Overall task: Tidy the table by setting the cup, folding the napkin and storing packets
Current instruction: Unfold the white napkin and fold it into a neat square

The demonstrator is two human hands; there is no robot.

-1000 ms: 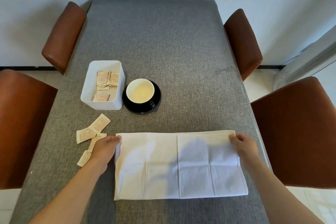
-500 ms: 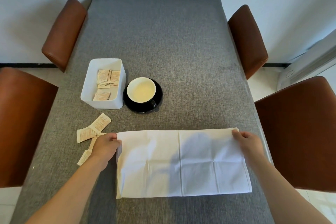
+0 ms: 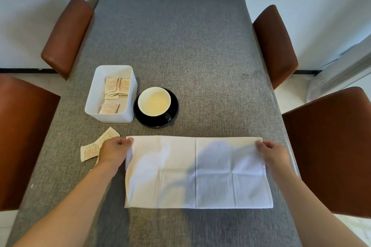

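A white napkin (image 3: 197,172) lies flat on the grey table (image 3: 180,56), folded into a wide rectangle. My left hand (image 3: 114,151) pinches its far left corner. My right hand (image 3: 274,152) pinches its far right corner. Behind the napkin a cup (image 3: 154,101) with a cream inside stands on a black saucer (image 3: 174,111). To the left of the saucer stands a white box (image 3: 91,98) with several beige packets (image 3: 112,90) in it. Loose packets (image 3: 89,150) lie on the table by my left hand, partly hidden under it.
Four brown leather chairs surround the table: two on the left (image 3: 66,34) (image 3: 22,136) and two on the right (image 3: 275,44) (image 3: 331,146). A white wall is behind the table. A white appliance (image 3: 339,74) stands at the far right.
Both hands have kept their pinch on the napkin's far corners and drawn the far edge slightly away from me. The view has shifted a little.
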